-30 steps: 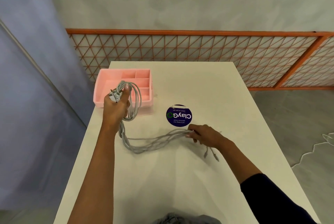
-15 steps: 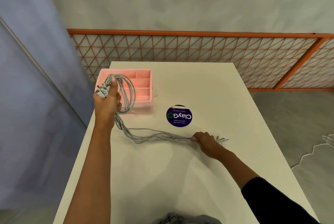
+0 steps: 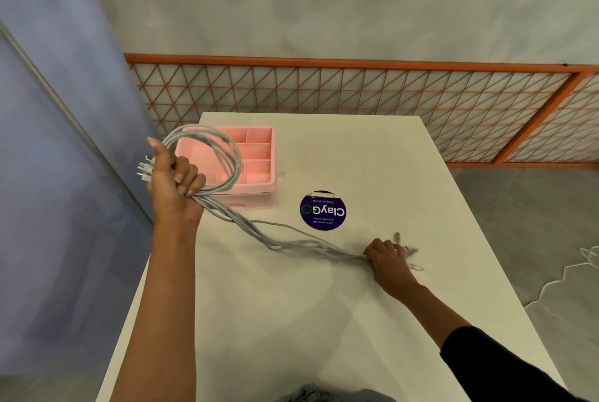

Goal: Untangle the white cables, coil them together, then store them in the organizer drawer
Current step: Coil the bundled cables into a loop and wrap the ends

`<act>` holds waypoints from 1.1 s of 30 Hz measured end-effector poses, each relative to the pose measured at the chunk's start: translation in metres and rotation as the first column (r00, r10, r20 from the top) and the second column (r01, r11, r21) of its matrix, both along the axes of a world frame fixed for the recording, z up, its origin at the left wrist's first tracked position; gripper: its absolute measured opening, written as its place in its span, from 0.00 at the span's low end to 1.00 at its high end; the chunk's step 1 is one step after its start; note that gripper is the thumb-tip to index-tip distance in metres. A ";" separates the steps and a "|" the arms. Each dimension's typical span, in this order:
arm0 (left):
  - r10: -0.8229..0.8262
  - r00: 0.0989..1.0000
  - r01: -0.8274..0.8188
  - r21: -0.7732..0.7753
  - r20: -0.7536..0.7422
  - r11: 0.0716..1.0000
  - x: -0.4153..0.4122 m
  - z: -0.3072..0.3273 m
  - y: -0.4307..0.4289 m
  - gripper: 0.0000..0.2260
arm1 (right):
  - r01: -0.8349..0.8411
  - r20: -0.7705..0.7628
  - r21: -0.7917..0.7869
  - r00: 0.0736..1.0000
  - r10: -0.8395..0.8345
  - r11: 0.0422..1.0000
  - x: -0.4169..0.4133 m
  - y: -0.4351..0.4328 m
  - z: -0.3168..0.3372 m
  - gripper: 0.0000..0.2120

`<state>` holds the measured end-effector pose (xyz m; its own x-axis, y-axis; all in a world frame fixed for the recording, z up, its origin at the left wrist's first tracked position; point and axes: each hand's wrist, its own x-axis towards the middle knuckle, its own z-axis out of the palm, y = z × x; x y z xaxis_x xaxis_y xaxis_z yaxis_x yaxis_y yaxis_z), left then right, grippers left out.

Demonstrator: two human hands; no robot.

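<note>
A bundle of white cables stretches across the white table. My left hand is raised by the table's left edge and grips a coiled loop of them, with plug ends sticking out to the left of the fist. The loop hangs in front of the pink organizer, which stands at the table's far left with several open compartments. My right hand grips the other end of the bundle low on the table, right of centre. Short connector tips poke out past its fingers.
A round purple sticker lies on the table between the organizer and my right hand. An orange lattice fence runs behind the table. A loose white cord lies on the floor at the right. Grey fabric shows at the bottom edge.
My left hand has lifted and moved left with the coil, away from the organizer. My right hand has slid right along the cables, pulling the bundle straighter.
</note>
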<state>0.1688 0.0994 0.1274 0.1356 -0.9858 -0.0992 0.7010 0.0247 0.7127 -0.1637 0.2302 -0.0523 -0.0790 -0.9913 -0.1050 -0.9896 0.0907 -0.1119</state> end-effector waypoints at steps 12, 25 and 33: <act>-0.395 0.911 0.359 -0.242 -0.116 0.901 -0.059 0.034 0.016 0.25 | -0.299 0.890 0.040 0.444 0.102 0.953 0.143 -0.053 0.125 0.10; -0.851 0.373 0.797 -0.342 -0.370 0.498 -0.041 0.016 0.018 0.21 | 0.108 0.214 -0.150 0.974 -0.074 0.983 0.091 -0.062 0.111 0.30; -0.938 0.273 0.927 -0.202 -0.213 0.315 -0.050 -0.001 0.021 0.19 | 0.339 0.517 0.211 0.757 -0.399 0.917 0.063 -0.077 0.138 0.05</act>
